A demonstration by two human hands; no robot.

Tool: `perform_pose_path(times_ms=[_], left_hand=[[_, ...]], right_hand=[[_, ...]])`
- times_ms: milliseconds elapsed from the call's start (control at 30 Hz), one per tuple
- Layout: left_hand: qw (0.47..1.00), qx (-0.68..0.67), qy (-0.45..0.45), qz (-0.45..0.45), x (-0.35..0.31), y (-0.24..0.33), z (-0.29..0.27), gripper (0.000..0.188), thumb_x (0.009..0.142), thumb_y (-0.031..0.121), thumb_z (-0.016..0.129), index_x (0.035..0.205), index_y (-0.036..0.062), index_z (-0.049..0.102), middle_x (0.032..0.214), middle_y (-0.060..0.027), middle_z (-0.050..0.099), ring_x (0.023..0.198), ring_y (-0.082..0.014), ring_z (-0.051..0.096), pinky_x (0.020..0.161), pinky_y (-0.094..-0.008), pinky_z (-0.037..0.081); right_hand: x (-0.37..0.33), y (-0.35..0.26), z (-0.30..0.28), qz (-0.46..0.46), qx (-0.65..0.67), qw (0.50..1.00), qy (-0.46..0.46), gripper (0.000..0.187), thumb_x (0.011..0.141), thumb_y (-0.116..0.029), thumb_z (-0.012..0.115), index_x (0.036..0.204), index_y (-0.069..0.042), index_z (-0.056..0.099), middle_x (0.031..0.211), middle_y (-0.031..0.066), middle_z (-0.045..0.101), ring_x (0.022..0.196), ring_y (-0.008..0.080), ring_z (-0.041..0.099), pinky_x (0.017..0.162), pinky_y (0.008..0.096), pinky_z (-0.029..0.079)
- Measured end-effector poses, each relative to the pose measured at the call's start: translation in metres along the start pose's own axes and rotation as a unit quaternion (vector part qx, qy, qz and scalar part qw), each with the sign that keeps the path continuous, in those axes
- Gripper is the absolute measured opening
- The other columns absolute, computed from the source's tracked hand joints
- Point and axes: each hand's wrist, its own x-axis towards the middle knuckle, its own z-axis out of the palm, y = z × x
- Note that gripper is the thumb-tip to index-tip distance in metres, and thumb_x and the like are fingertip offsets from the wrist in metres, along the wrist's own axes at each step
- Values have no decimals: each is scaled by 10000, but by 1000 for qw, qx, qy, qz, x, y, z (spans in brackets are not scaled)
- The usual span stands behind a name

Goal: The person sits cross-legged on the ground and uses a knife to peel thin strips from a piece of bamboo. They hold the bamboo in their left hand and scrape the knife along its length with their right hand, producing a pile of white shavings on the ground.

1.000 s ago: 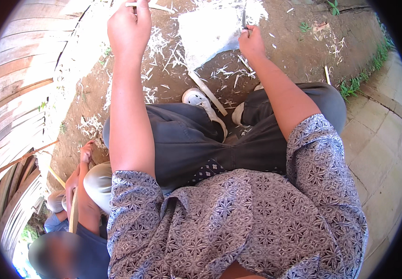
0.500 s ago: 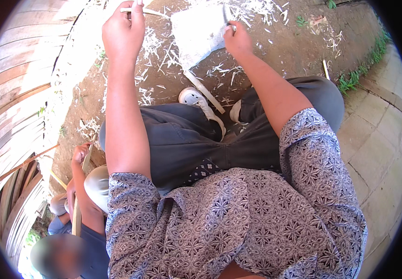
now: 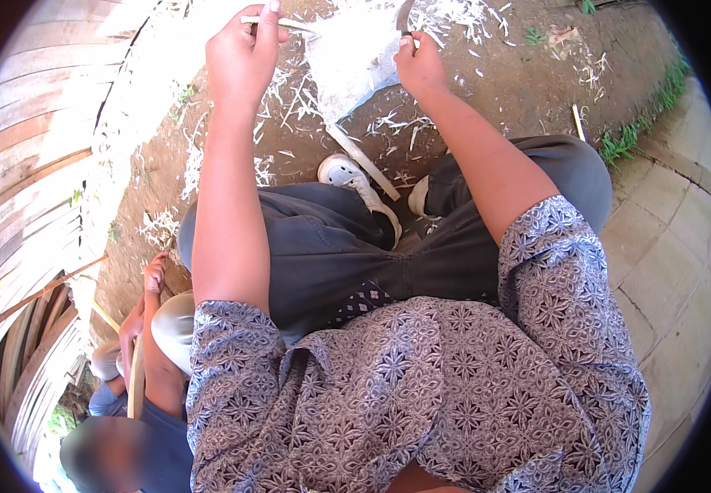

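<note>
Brown earth (image 3: 528,90) spreads in front of the seated person, with pale planks (image 3: 35,123) along the left and paving (image 3: 659,255) along the right. Strong light bleaches the upper left. Shavings (image 3: 462,16) litter the earth, thickest near the top, and grass (image 3: 618,149) grows at the edge of the paving.

Across the middle, the dark trousers (image 3: 331,246) fill the space between the forearms. Beyond them lie a white shoe (image 3: 340,171) and, just beside it, a pale slat (image 3: 363,162) whose far end reaches the white sheet (image 3: 347,82). I cannot tell whether that sheet is a flattened sack or holds anything; its surface is too bright to read.

Near the top edge, the left hand (image 3: 243,62) pinches a thin strip (image 3: 294,25) between thumb and fingers; the strip points right, toward the sheet. The right hand (image 3: 421,70), fingers curled, grips a knife (image 3: 404,18) by its dark handle over the sheet's right side, blade pointing away from the person and apart from the strip.

At lower left sits a co-worker (image 3: 166,435), with a wooden stick (image 3: 136,386) leaning close to the arms; what those hands grasp is unclear.
</note>
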Motion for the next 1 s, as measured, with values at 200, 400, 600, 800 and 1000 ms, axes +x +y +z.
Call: perform_pose_path(times_ms=[200, 400, 600, 800, 1000], left_hand=[[993, -108, -24, -45, -3, 2, 24, 346, 1038, 356, 619, 1060, 39, 755, 792, -31, 756, 614, -64, 604, 587, -243, 487], [991, -126, -25, -26, -5, -1, 33, 423, 1092, 336, 456, 1063, 23, 739, 805, -53, 752, 629, -102, 634, 611, -285, 513], [998, 17, -22, 51, -3, -3, 27, 500, 1108, 315, 327, 1085, -4, 712, 778, -88, 726, 623, -138, 639, 618, -317, 514], [998, -16, -34, 51, -5, 5, 32, 402, 1104, 266, 348, 1113, -5, 645, 780, -109, 719, 631, -149, 652, 641, -320, 524], [996, -38, -53, 58, -1, 5, 30, 363, 1105, 251, 351, 1100, -7, 606, 779, -107, 720, 654, -154, 671, 658, -318, 535]], right_hand=[[-23, -26, -13, -24, -4, 998, -65, 432, 952, -240, 575, 1337, -54, 511, 1047, 238, 718, 1000, 389, 703, 907, 476, 533], [-61, -52, -22, -37, -17, 985, -166, 425, 962, -239, 569, 1348, -81, 494, 976, 208, 715, 931, 374, 706, 856, 486, 532], [-77, -84, -27, -160, 16, 975, -152, 337, 1008, -239, 550, 1302, -75, 537, 953, 226, 709, 944, 398, 697, 849, 492, 530], [-66, -51, -23, -91, -67, 984, -138, 281, 1022, -244, 544, 1257, -93, 567, 840, 211, 696, 799, 416, 692, 741, 517, 523], [-64, -46, -28, -102, -43, 982, -151, 273, 1019, -256, 544, 1251, -114, 572, 815, 197, 702, 797, 405, 707, 744, 507, 538]])
